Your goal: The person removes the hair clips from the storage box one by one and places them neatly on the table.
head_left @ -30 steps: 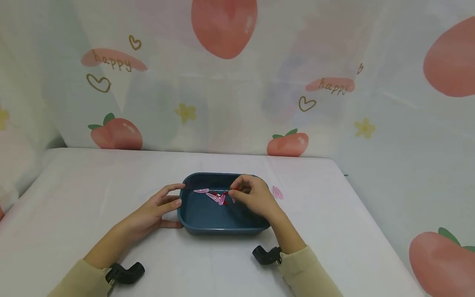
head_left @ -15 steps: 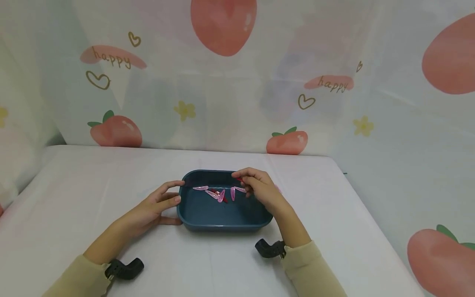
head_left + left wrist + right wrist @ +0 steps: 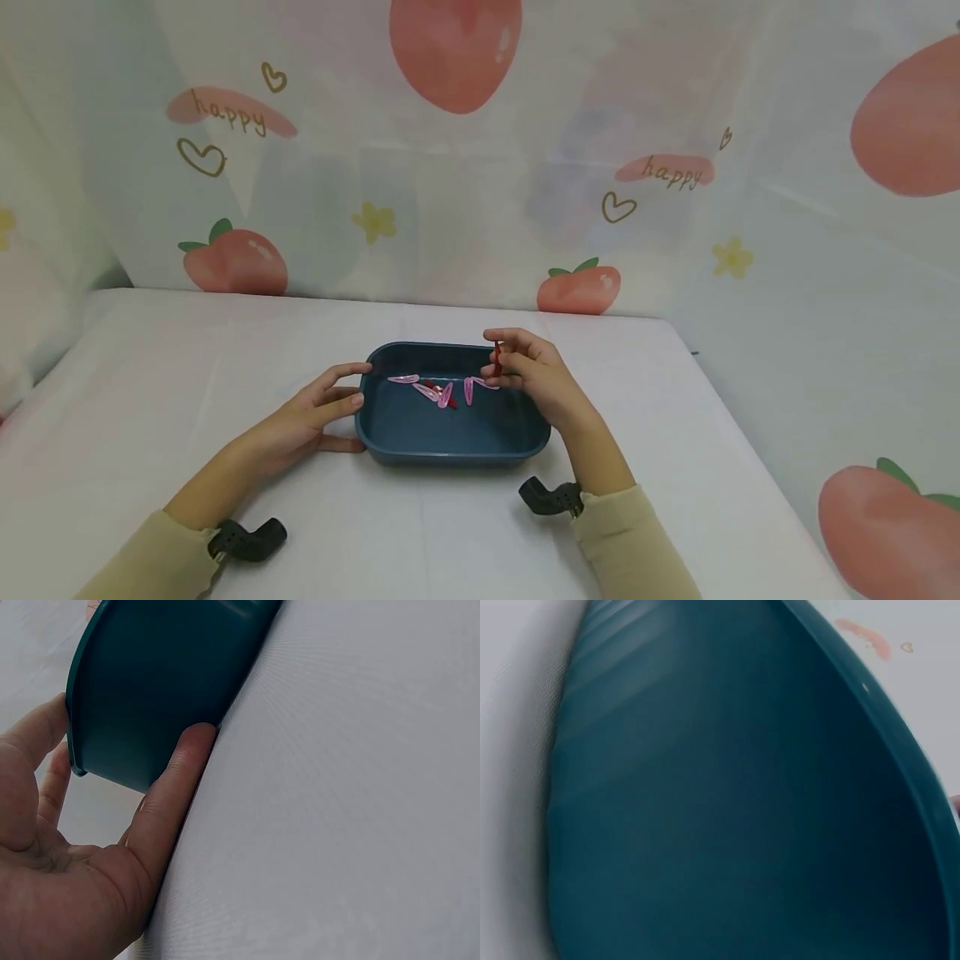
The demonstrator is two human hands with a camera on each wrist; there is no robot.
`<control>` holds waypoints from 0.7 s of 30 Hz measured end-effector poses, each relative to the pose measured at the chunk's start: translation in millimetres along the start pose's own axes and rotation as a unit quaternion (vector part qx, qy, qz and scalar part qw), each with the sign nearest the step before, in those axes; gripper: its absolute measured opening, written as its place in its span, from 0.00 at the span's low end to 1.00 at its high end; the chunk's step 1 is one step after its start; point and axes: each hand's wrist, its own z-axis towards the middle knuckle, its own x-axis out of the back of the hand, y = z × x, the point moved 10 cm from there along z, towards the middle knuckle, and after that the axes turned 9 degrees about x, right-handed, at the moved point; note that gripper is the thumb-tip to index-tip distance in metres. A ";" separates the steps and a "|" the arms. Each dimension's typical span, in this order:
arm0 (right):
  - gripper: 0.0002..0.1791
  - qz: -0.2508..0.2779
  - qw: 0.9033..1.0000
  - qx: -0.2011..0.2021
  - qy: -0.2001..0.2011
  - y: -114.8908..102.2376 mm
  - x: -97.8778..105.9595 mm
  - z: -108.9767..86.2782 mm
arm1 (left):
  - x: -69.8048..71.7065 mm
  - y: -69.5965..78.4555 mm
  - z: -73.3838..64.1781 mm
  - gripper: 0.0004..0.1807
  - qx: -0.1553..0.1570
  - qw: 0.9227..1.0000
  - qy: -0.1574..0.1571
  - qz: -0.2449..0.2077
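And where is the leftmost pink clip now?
In the head view, the leftmost pink clip lies in the blue tray, left of centre, near its far wall.

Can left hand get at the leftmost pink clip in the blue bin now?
Likely yes: the left hand touches the blue bin at its left end, close to the pink clip. The top is open and the right hand is farther right; only the wall needs reaching over.

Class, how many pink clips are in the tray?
5 visible pink clips: one leftmost, two in the middle, two farther right near the right hand, which may hide more.
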 end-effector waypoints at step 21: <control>0.20 0.014 0.999 0.006 0.034 -4.4 18.4 -0.3 | 5.0 -0.6 0.3 0.29 0.005 1.000 0.000 -0.004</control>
